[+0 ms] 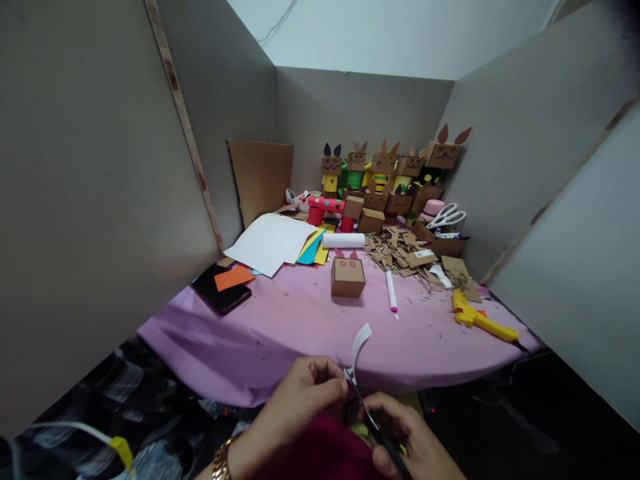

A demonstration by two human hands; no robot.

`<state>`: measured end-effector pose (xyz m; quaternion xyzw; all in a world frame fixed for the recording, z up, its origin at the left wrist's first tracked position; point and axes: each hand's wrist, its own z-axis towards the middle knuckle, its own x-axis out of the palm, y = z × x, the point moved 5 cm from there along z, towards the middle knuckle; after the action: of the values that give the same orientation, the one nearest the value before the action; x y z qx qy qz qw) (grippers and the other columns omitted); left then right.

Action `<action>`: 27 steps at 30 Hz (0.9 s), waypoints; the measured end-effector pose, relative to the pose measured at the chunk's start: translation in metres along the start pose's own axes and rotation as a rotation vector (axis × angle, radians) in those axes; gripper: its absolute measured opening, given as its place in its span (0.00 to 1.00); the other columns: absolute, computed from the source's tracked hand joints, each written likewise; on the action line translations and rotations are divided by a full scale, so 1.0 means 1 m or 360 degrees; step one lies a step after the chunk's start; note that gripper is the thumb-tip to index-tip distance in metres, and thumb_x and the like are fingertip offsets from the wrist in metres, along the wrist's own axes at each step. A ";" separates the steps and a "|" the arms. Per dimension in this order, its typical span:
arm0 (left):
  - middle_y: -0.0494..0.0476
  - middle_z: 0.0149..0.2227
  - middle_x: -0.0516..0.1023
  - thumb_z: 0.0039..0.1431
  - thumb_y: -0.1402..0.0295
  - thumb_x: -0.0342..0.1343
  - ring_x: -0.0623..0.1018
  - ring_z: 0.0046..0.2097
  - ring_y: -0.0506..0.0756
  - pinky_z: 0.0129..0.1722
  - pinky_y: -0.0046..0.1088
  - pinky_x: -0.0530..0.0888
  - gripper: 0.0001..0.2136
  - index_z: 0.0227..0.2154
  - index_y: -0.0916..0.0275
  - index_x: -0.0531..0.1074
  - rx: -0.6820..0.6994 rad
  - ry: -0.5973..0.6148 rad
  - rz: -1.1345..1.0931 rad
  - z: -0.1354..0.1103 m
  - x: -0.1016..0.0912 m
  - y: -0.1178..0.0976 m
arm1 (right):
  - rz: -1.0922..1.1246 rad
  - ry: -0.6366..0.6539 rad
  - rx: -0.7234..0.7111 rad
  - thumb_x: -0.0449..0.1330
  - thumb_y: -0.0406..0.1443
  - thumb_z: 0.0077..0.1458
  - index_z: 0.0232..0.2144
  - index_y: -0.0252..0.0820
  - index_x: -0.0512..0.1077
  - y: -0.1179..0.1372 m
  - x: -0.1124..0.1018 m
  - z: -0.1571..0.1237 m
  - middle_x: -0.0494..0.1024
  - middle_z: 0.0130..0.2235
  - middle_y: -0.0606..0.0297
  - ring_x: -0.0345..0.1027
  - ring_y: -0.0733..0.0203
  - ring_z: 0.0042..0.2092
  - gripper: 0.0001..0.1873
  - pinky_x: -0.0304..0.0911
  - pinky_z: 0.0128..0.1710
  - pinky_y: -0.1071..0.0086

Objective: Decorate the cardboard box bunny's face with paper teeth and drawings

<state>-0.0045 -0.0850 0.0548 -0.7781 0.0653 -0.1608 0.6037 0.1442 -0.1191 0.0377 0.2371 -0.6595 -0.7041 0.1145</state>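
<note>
Between thumb and fingertips, my left hand (313, 387) pinches the lower end of a curved white paper strip (358, 347). My right hand (400, 427) grips a pair of scissors (370, 417) with dark handles. Their blades point up and to the left and meet the strip close to my left fingertips. Past my hands, on the pink cloth, sits a small cardboard box (349, 277) with two drawn eyes and pink ears. To its right lies a white marker (391, 290) with a pink tip.
A yellow glue gun (483, 320) lies at the right edge. Cardboard scraps (400, 250) are heaped behind the marker. White sheets (273, 240) and a black phone (220, 297) are on the left. Several cardboard figures (383, 167) stand at the back, beside white-handled scissors (447, 217).
</note>
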 end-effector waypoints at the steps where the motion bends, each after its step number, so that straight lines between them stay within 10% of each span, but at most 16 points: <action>1: 0.47 0.16 0.71 0.41 0.66 0.61 0.68 0.21 0.49 0.25 0.25 0.63 0.07 0.19 0.64 0.71 0.0003 -0.0005 -0.0001 0.000 0.000 0.000 | -0.0013 -0.0009 -0.0002 0.59 0.63 0.44 0.35 0.43 0.72 -0.002 -0.001 0.000 0.67 0.30 0.67 0.59 0.62 0.31 0.31 0.60 0.32 0.71; 27: 0.45 0.16 0.71 0.39 0.71 0.59 0.65 0.20 0.47 0.23 0.22 0.59 0.02 0.18 0.64 0.73 -0.0123 -0.0022 0.0097 0.003 -0.018 -0.015 | -0.0058 0.0040 0.0032 0.62 0.59 0.44 0.35 0.43 0.71 -0.016 -0.007 0.013 0.59 0.25 0.73 0.49 0.65 0.28 0.28 0.47 0.28 0.70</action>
<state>-0.0222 -0.0729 0.0657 -0.7996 0.0912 -0.1343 0.5782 0.1459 -0.1032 0.0238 0.2592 -0.6607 -0.6962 0.1075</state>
